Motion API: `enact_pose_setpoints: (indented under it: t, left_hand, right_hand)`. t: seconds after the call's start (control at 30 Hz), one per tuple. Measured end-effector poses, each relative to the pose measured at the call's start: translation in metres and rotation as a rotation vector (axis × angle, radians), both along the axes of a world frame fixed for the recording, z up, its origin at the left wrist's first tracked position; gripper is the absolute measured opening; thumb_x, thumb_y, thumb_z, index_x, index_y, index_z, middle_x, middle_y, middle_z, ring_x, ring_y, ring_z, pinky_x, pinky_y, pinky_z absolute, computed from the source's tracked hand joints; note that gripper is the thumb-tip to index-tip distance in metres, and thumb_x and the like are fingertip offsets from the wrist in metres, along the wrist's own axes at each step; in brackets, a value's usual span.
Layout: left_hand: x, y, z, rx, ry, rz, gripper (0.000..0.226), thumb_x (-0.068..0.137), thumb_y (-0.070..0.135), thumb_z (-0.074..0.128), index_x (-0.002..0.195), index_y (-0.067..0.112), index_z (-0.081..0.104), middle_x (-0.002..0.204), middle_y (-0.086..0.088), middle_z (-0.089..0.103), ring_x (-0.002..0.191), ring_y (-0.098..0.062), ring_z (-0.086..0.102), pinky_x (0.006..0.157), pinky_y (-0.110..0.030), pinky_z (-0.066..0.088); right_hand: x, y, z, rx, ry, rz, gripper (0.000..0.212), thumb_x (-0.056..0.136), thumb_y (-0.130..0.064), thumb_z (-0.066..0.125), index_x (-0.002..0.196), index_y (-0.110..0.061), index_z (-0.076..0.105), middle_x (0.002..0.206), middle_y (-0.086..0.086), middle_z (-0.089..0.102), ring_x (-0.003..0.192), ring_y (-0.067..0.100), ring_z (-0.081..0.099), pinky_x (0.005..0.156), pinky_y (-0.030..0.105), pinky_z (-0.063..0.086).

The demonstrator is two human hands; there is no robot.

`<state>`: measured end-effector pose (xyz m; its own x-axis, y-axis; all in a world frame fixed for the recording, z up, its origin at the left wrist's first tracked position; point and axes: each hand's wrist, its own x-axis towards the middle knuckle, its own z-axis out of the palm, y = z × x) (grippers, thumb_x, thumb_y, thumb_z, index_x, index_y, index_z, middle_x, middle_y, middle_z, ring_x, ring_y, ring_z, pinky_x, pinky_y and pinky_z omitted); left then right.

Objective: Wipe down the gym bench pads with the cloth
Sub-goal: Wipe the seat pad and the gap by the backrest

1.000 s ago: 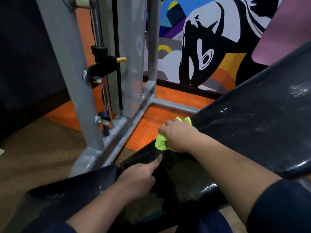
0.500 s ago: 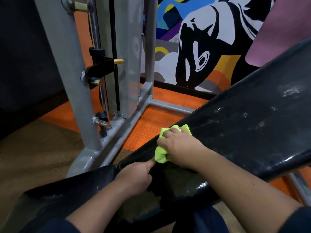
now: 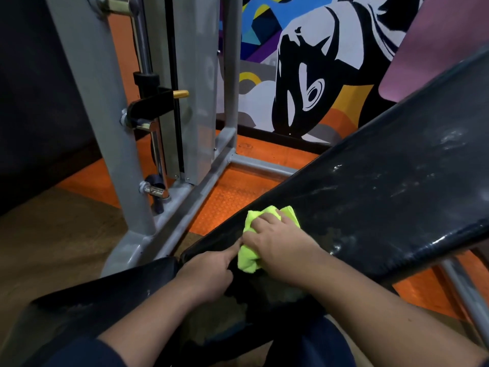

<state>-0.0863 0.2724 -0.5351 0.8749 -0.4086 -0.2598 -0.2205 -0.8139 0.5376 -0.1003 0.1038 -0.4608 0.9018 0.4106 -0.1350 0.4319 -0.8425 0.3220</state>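
A bunched neon-yellow cloth (image 3: 248, 256) lies on the lower end of the black inclined back pad (image 3: 383, 192), which is scuffed with pale smears. My right hand (image 3: 280, 245) grips the cloth and presses it against the pad. My left hand (image 3: 209, 274) rests at the gap between the back pad and the black seat pad (image 3: 87, 308), its fingers curled and its index finger stretched out to touch the pad right beside the cloth.
A grey steel machine frame (image 3: 105, 144) with chrome pins stands to the left, its base rail (image 3: 262, 165) running along the orange rubber floor (image 3: 232, 197). A painted mural wall (image 3: 312, 75) is behind. A grey bench leg (image 3: 465, 290) shows at lower right.
My right hand has drawn the cloth down the back pad toward the seat gap. The cloth now touches my left index finger. The left hand has stayed in place.
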Motion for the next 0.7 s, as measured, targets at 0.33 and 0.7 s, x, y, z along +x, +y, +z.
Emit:
enact_pose_setpoints:
  t: [0.33, 0.7]
  left_hand:
    - [-0.001, -0.001, 0.001, 0.028, -0.023, 0.006, 0.081, 0.086, 0.022, 0.040, 0.146, 0.066, 0.009, 0.111, 0.001, 0.068, 0.095, -0.017, 0.063, 0.080, -0.041, 0.056]
    - [0.001, -0.004, -0.001, 0.040, -0.049, 0.029, 0.079, 0.092, 0.023, 0.043, 0.148, 0.065, 0.006, 0.101, 0.002, 0.067, 0.090, -0.016, 0.062, 0.079, -0.039, 0.055]
  right_hand:
    - [-0.015, -0.005, -0.001, 0.077, -0.046, 0.023, 0.047, 0.089, -0.028, 0.061, 0.133, -0.027, 0.045, 0.133, 0.005, 0.047, 0.132, 0.028, 0.035, 0.117, 0.050, 0.019]
    - [-0.037, -0.002, -0.011, 0.127, -0.071, 0.070, 0.059, 0.076, -0.026, 0.071, 0.131, -0.019, 0.050, 0.121, 0.009, 0.053, 0.123, 0.033, 0.045, 0.117, 0.056, 0.021]
